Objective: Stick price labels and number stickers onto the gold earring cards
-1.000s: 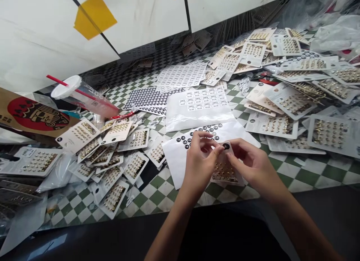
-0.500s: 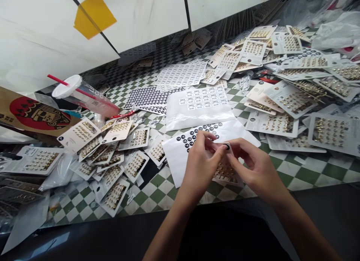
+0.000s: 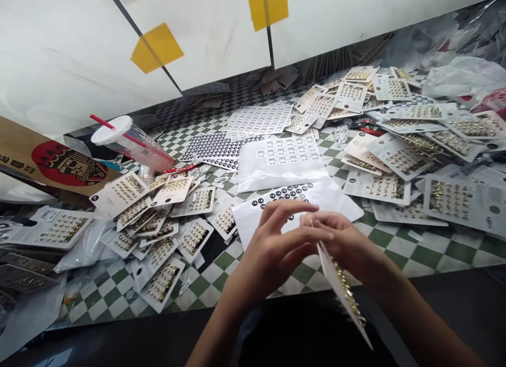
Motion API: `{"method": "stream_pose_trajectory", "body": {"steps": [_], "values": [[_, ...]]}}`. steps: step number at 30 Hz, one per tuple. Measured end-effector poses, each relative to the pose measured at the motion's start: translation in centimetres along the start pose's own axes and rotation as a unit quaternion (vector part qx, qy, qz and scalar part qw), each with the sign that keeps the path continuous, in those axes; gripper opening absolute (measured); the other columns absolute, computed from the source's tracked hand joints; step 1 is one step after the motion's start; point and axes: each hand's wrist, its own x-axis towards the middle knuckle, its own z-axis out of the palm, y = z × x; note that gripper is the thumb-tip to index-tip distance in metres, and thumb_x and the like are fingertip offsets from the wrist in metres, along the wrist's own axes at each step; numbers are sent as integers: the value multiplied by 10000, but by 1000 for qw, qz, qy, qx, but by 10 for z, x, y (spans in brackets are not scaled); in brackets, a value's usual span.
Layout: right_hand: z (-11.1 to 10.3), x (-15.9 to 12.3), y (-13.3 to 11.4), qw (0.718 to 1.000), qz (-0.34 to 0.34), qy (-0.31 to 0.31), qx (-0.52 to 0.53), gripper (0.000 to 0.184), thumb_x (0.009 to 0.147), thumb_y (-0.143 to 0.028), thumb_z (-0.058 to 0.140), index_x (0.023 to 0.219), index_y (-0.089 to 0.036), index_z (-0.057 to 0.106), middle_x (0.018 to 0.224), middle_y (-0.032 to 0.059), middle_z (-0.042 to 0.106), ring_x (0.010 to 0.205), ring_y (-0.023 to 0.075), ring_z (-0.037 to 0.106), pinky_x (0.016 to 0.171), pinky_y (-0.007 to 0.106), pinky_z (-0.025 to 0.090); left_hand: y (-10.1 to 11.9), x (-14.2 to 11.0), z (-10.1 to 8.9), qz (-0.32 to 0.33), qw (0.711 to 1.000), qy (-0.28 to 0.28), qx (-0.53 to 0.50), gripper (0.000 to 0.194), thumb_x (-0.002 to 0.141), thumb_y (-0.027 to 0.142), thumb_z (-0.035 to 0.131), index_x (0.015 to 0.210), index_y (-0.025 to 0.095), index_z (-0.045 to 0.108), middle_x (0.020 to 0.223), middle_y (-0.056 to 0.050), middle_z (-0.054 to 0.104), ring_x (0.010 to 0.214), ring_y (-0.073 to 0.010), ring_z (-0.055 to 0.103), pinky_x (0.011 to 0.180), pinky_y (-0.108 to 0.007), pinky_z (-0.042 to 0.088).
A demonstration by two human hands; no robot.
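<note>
Okay, right hand: fingers pressed together and curled in, pinching the top end of an earring card, as best I can tell from here (the grip sits partly behind the knuckles).
Left hand: fingers loosely spread and curving toward the right hand, just beside it; I can't tell whether they hold anything small.
Earring card: tilted almost edge-on to my camera, its long axis running down to the lower right from the right hand, out past the front edge of the surface. Gold studs line its face. The right hand is the nearer one; the left sits just beside its upper end.
Under the hands: a white sheet of black round stickers, each marked with a 4.
Beyond that: a sheet of price labels in a clear sleeve, reading something like 4.00 (tiny on my feed).
Around them: more earring cards heaped on both sides of the green-and-white checkered surface.
Far left: a plastic cup with a white lid and red straw, beside a paper bag printed with a red circle and face emblem; no brand I can read.
</note>
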Motion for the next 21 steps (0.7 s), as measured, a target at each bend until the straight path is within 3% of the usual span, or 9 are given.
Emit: {"method": "stream_pose_trajectory", "body": {"steps": [2,4,5,7,9,12,15,18,21], "values": [[-1,11,2,997,10,-25,-74,253,857,-398,538,713,-189,545,664,-11,506,605,116,501,549,244,430,-3,1,-2,-8,1000,-10,-28,130,844,147,577,849,237,669,1030,-38,651,1086,-201,538,921,-320,434],[-12,26,1,973,-40,8,-225,217,880,-379,489,891,-195,603,826,33,596,773,157,582,665,290,487,-10,1,0,-63,994,-44,-73,159,865,130,525,817,212,653,874,-22,680,905,-166,616,792,-260,468],[-21,36,-2,946,-79,44,-312,246,894,-366,453,988,-196,604,916,57,614,852,173,594,720,316,500,-15,2,4,-98,988,-76,-93,171,870,128,507,818,205,650,820,-12,681,812,-149,628,728,-237,467],[-39,56,-9,862,-139,121,-472,295,912,-315,382,1068,-172,588,1017,97,618,938,192,598,788,354,508,-28,4,14,-154,972,-139,-108,165,867,149,505,811,196,653,768,-4,681,713,-140,625,661,-229,452],[-53,74,-18,820,-157,137,-533,304,906,-278,364,1077,-151,581,1079,125,605,982,211,594,827,381,506,-45,10,22,-179,969,-154,-71,124,851,208,544,808,188,659,794,-25,688,755,-174,626,689,-261,453],[-57,97,-30,783,-170,121,-586,342,889,-281,392,1175,-158,533,1180,139,560,1115,267,524,950,459,439,-77,25,15,-243,968,-56,33,181,870,288,525,950,181,646,983,-82,671,946,-230,588,822,-329,441],[-51,124,-36,741,-173,93,-643,514,862,-332,459,1347,-178,385,1374,134,429,1316,326,313,1089,523,264,-111,42,-14,-376,918,80,94,282,893,271,483,1123,123,551,1173,-163,586,1148,-291,471,977,-411,343],[-45,157,-33,712,-158,52,-682,695,830,-382,520,1433,-173,244,1515,115,249,1409,318,125,1150,486,136,-138,53,-36,-413,901,114,71,316,842,212,554,1124,72,520,1220,-217,545,1255,-353,370,1051,-463,235],[-43,187,-25,693,-143,29,-706,744,823,-422,524,1448,-166,213,1538,114,209,1424,306,88,1159,463,105,-151,57,-35,-430,892,137,-17,408,784,203,631,1157,111,495,1203,-186,566,1226,-330,429,1039,-443,285]]}}
